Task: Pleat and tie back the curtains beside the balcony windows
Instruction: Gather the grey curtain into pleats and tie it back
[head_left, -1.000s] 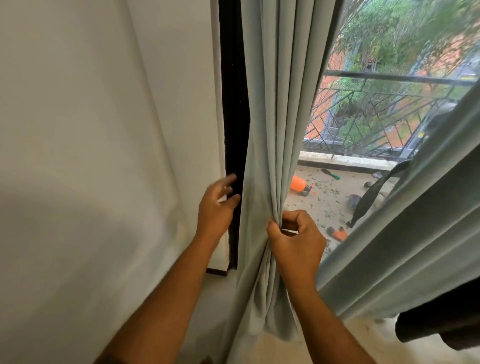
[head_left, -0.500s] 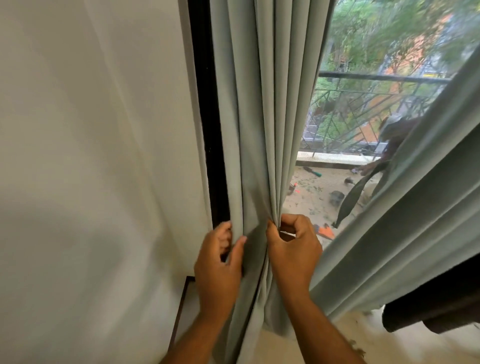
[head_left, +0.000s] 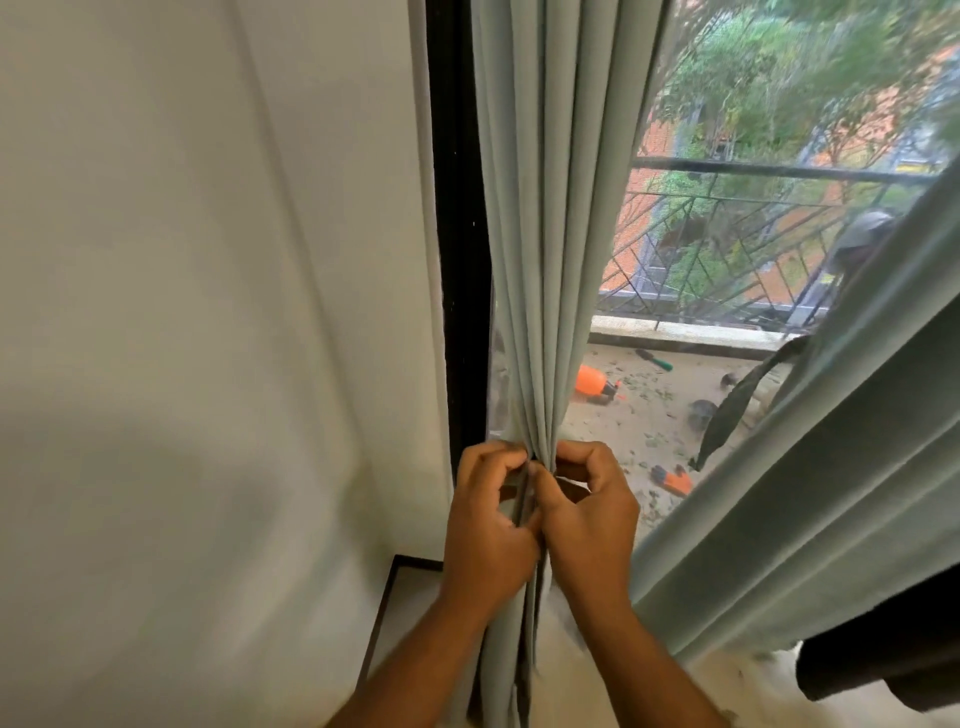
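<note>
Both hands are bunching the pale green curtain (head_left: 550, 218) right beside the black window frame (head_left: 460, 260). The left hand (head_left: 488, 530) and right hand (head_left: 587, 514) sit side by side, each grip pinching the gathered pleats. Another curtain (head_left: 831, 457) hangs off to the right.

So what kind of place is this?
Probably a room in a home, by a balcony window: pale grey-green pleated curtain, black window frame, and a black metal balcony railing outside, above trees.

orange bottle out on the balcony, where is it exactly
In the head view the orange bottle lies on the balcony floor just right of the gathered curtain, above the right hand and below the railing.
</note>
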